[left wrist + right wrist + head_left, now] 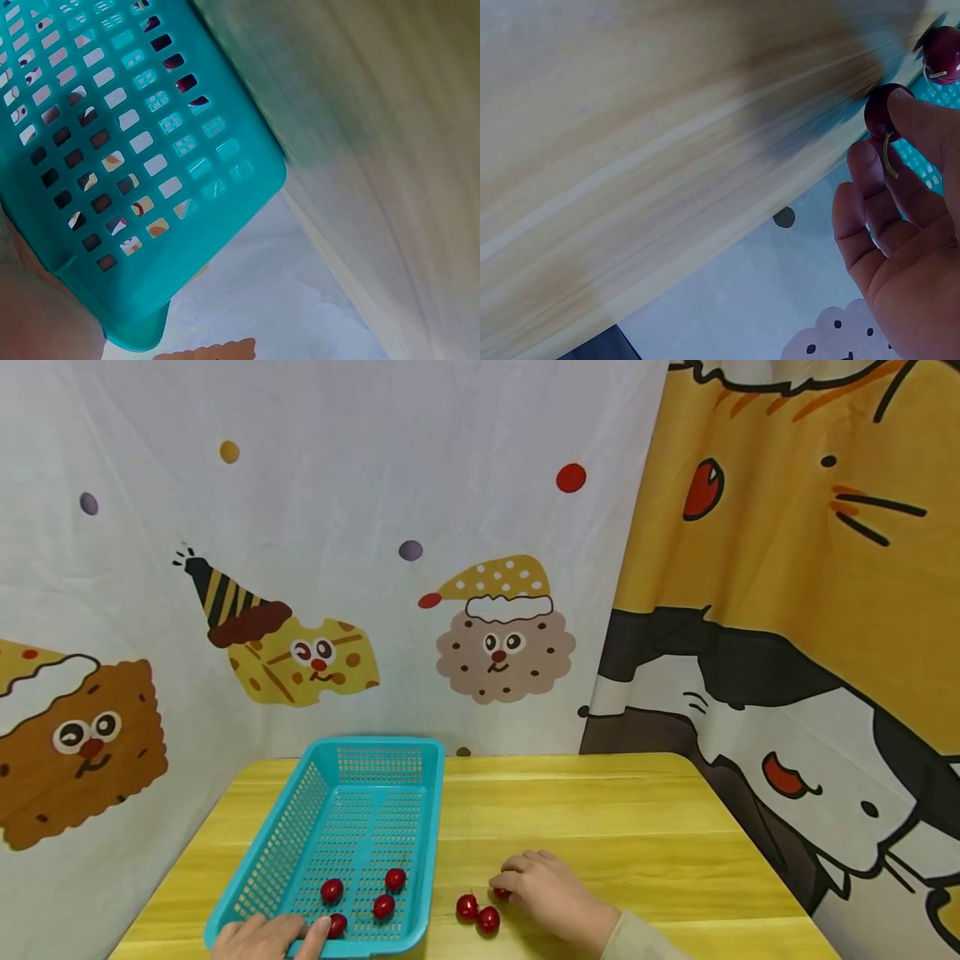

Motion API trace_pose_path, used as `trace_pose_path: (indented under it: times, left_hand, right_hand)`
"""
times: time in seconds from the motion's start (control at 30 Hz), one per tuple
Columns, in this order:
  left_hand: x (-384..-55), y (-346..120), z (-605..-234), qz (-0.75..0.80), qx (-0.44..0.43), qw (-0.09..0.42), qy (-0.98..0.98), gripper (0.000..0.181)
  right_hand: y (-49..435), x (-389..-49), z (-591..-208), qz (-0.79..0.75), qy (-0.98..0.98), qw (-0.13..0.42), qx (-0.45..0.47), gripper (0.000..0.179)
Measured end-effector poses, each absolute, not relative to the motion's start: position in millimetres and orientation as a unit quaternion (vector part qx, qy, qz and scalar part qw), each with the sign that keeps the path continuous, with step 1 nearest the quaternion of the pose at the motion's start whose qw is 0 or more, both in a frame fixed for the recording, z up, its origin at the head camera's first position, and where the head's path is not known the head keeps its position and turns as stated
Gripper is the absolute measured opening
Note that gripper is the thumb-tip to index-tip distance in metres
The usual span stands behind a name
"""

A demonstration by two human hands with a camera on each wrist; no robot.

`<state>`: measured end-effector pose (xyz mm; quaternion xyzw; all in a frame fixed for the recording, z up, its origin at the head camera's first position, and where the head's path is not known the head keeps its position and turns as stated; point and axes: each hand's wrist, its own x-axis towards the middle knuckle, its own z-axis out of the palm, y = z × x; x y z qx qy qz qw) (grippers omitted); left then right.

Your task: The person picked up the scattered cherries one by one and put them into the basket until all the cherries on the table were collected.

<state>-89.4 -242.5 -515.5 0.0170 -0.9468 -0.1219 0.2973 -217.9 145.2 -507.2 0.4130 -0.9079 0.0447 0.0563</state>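
Note:
A turquoise plastic basket (433,843) with slotted walls stands on the left of the table. Several red cherries (395,879) lie inside it, near its front end. My left hand (273,937) grips the basket's near-left rim, with a cherry (339,926) just beside the fingers. To the basket's right, my right hand (555,893) pinches a dark red cherry (881,112) with a green stem, the thumb laid on it in the right wrist view. Two more cherries (467,907) (488,921) lie close together on the wood, left of that hand.
The yellow wood-grain table (585,810) extends behind and to the right of my right hand. A pale curtain (480,468) printed with cartoon snacks hangs behind it. On the right hangs an orange cartoon cloth (765,543).

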Motion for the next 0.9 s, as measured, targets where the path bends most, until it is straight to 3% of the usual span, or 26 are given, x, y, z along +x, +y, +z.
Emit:
trace_pose_path:
  times: [0.2,0.43,0.9]
  left_hand:
    - [-91.4,-244.4,-520.6,-0.124,0.003,0.342,-0.931,0.045]
    - [-92.5,-244.4,-521.8,-0.123,-0.004,0.359,-0.925,0.045]
    - [-91.0,-243.9,-519.0,-0.118,0.001,0.346,-0.931,0.041]
  right_hand:
    - [145.5,-216.9,-506.6,0.049,-0.904,0.066,0.419,0.033]
    - [145.1,-215.1,-506.9,0.058,-0.908,0.053,0.411,0.034]
    - [144.1,-217.0,-508.4,0.072,-0.911,0.045,0.404,0.034]
